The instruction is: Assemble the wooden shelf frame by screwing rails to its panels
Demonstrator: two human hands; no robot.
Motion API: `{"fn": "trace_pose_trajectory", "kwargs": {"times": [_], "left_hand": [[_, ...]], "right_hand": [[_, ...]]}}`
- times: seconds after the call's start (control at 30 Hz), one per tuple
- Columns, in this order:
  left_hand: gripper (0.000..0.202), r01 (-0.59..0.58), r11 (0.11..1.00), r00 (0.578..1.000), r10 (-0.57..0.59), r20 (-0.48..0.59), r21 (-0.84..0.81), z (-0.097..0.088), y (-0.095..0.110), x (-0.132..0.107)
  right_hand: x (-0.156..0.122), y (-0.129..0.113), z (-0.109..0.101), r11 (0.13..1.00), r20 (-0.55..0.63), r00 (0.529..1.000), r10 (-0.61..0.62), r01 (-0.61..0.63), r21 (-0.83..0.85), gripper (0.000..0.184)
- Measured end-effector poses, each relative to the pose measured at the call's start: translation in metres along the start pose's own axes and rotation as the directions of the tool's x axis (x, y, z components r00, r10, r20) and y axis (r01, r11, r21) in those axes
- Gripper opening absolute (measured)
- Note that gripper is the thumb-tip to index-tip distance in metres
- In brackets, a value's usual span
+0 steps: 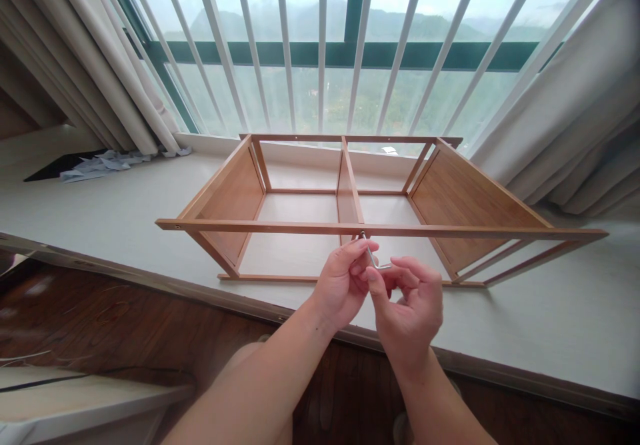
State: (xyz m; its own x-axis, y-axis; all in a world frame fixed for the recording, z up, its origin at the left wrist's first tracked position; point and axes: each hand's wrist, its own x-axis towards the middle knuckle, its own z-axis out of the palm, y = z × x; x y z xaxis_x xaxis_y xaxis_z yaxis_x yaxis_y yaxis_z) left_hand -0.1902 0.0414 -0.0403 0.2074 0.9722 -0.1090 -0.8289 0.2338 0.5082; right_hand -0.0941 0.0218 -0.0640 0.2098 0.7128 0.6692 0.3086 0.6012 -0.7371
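Note:
A wooden shelf frame lies on its side on a white window ledge, with a middle divider panel. A small metal hex key stands in the front rail just below the divider. My left hand pinches the key's upper part with curled fingers. My right hand is closed on the key's bent end, thumb raised toward the left hand. Both hands touch each other just under the front rail.
White bars cover the window behind the frame. Curtains hang at the left and right. Crumpled paper lies on the ledge at the far left. Dark wood floor runs below the ledge, with a pale board at lower left.

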Motion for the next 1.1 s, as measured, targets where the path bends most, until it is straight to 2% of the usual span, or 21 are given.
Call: {"fn": "trace_pose_trajectory", "kwargs": {"times": [0.27, 0.53, 0.83, 0.97, 1.0, 1.1], "left_hand": [[0.016, -0.003, 1.000, 1.000, 0.004, -0.022, 0.018, 0.002, 0.003, 0.000], [0.020, 0.010, 0.999, 0.999, -0.008, -0.053, 0.041, 0.004, 0.006, -0.001], [0.018, -0.017, 1.000, 1.000, 0.017, -0.015, -0.004, 0.002, 0.003, 0.002], [0.018, -0.019, 1.000, 1.000, 0.019, -0.014, -0.013, 0.003, 0.002, 0.002], [0.018, -0.021, 1.000, 1.000, 0.021, -0.013, -0.013, 0.003, 0.002, 0.002], [0.020, -0.028, 1.000, 0.999, 0.028, -0.019, 0.000, 0.003, 0.003, 0.002]], "right_hand": [[0.001, 0.002, 0.003, 0.998, -0.031, 0.998, -0.058, 0.057, -0.020, 0.032], [-0.001, 0.002, 0.004, 0.997, -0.054, 0.996, -0.065, 0.063, -0.040, 0.030], [0.002, -0.004, 0.003, 0.996, -0.039, 0.997, -0.067, 0.065, -0.066, 0.025], [0.005, -0.008, 0.000, 0.988, 0.040, 0.998, -0.058, 0.063, -0.143, 0.008], [0.006, -0.009, -0.001, 0.987, 0.072, 0.996, -0.048, 0.059, -0.150, 0.008], [0.006, -0.010, -0.003, 0.991, 0.152, 0.988, -0.018, 0.037, -0.129, 0.027]]}}
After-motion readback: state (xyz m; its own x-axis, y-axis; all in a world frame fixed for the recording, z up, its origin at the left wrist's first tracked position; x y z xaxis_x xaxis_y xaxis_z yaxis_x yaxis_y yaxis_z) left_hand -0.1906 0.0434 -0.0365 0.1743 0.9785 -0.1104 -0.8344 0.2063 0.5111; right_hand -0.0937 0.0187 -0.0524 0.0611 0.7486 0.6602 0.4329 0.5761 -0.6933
